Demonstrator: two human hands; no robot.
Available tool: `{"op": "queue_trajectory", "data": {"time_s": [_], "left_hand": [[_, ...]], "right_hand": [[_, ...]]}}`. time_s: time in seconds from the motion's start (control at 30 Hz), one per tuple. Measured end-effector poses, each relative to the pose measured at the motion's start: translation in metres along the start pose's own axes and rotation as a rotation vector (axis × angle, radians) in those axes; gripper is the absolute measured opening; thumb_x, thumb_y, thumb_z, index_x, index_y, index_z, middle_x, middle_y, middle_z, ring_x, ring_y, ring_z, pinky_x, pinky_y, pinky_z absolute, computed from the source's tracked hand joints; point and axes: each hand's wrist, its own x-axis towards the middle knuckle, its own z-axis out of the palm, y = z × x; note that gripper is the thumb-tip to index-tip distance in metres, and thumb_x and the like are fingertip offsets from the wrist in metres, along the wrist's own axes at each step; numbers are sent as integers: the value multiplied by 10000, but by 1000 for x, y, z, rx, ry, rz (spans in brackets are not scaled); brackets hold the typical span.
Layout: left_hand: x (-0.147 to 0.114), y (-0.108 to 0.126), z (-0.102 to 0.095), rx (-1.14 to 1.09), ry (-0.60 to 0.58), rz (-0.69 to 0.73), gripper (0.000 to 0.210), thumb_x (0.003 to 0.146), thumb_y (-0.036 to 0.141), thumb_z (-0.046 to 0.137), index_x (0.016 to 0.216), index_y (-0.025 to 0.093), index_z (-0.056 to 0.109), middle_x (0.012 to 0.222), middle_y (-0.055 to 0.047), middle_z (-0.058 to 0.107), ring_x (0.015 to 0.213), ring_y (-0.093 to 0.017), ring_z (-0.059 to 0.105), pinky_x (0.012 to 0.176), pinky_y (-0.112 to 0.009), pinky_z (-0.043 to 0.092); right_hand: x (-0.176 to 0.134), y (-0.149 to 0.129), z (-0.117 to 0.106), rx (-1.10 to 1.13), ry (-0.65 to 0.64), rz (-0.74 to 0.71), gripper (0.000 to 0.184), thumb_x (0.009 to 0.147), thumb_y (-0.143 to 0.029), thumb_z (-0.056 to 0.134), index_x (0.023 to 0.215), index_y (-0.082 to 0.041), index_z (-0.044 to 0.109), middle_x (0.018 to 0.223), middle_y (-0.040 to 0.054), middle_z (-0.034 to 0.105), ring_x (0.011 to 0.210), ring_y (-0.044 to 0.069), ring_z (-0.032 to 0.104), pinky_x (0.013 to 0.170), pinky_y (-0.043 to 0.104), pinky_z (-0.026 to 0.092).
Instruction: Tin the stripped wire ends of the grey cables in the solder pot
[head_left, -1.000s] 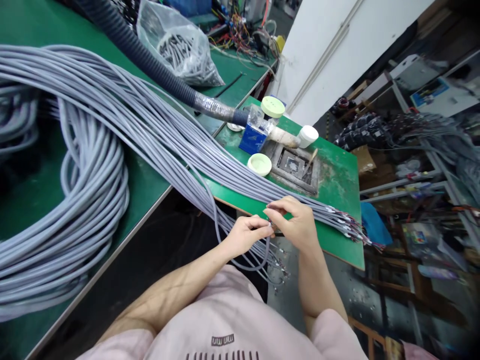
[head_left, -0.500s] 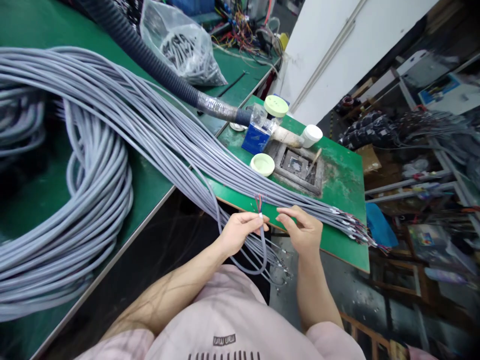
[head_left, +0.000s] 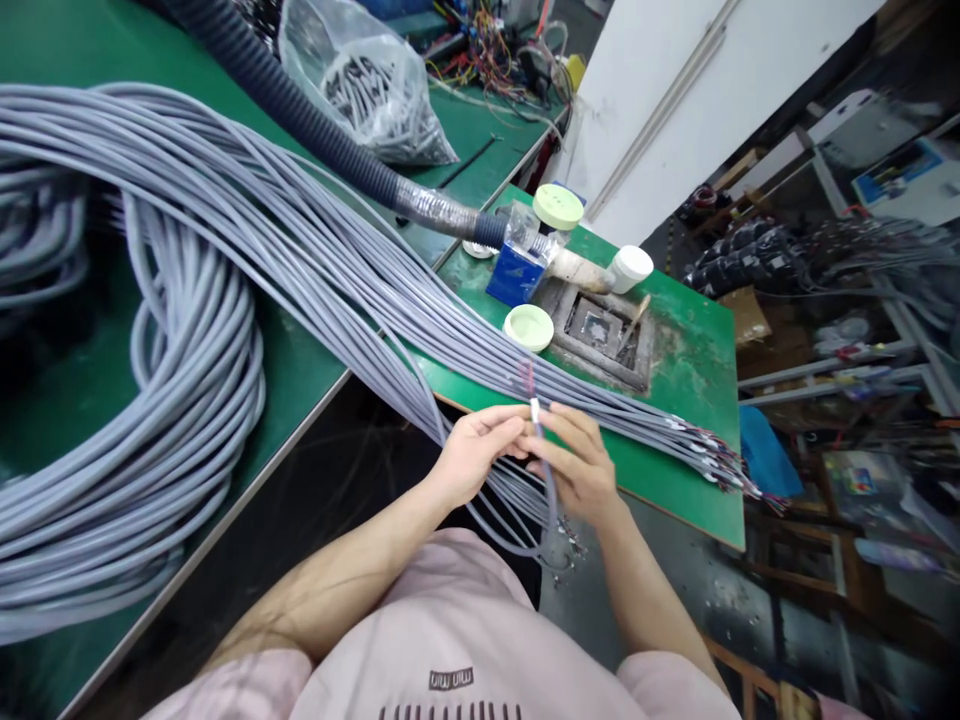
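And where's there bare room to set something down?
The green board, between the square frame, wire ends and its right edge. Also the far left of the green table, between black hose and grey cables. Crowded: around the blue box and white cup.

Lettering shows on the pink shirt (head_left: 375,610): a small dark patch (head_left: 451,679) bears a short two-part text, upside down to the camera, that seems to read "min min". The dark strokes (head_left: 450,712) below it are cut off and unreadable. Marks on the pale green lid (head_left: 558,205) are too small to make out.
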Motion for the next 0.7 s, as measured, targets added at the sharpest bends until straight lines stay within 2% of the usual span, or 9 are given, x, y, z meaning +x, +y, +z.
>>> {"op": "queue_trajectory", "data": {"time_s": [0.1, 0.2, 0.3, 0.37, 0.47, 0.7], "left_hand": [[-7, 6, -8, 328, 75, 346, 263, 799, 348, 693, 995, 176, 724, 836, -73, 742, 759, -162, 671, 732, -299, 538], [-8, 11, -22, 685, 120, 751, 161, 836, 253, 647, 970, 201, 719, 828, -56, 742, 793, -173, 659, 761, -330, 520], [-3, 13, -36, 912, 179, 993, 148, 827, 188, 644, 960, 212, 703, 827, -37, 737, 816, -175, 654, 788, -350, 509], [2, 12, -44, 1015, 223, 1051, 151, 828, 183, 639, 965, 218, 693, 849, -33, 736, 866, -185, 660, 853, -380, 494], [5, 9, -51, 1110, 258, 1056, 133, 839, 217, 625, 955, 228, 689, 875, -31, 736, 909, -195, 667, 935, -418, 461], [6, 5, -58, 1163, 263, 994, 114, 851, 247, 605, 917, 225, 695, 847, -30, 739, 891, -189, 677, 952, -419, 450]], "right_hand": [[18, 14, -13, -18, 207, 100, 295, 887, -257, 574, 1172, -302, 636, 1174, 61, 682, 1149, 270, 601, 966, 502, 489], [42, 32, -24, -44, 401, 273, 244, 938, -290, 476, 1097, -251, 657, 1078, 74, 704, 1050, 251, 644, 944, 481, 496], [63, 52, -25, -31, 441, 351, 235, 952, -322, 458, 1028, -226, 659, 987, 63, 719, 968, 218, 661, 910, 427, 504], [73, 64, -22, -6, 416, 357, 225, 950, -334, 467, 993, -217, 654, 944, 58, 724, 930, 208, 663, 887, 408, 506], [84, 78, -14, 12, 353, 362, 228, 951, -349, 465, 975, -211, 645, 917, 58, 725, 918, 210, 657, 883, 409, 498], [97, 92, -4, -41, 190, 350, 226, 960, -331, 441, 996, -213, 630, 920, 55, 728, 931, 213, 639, 891, 408, 475]]}}
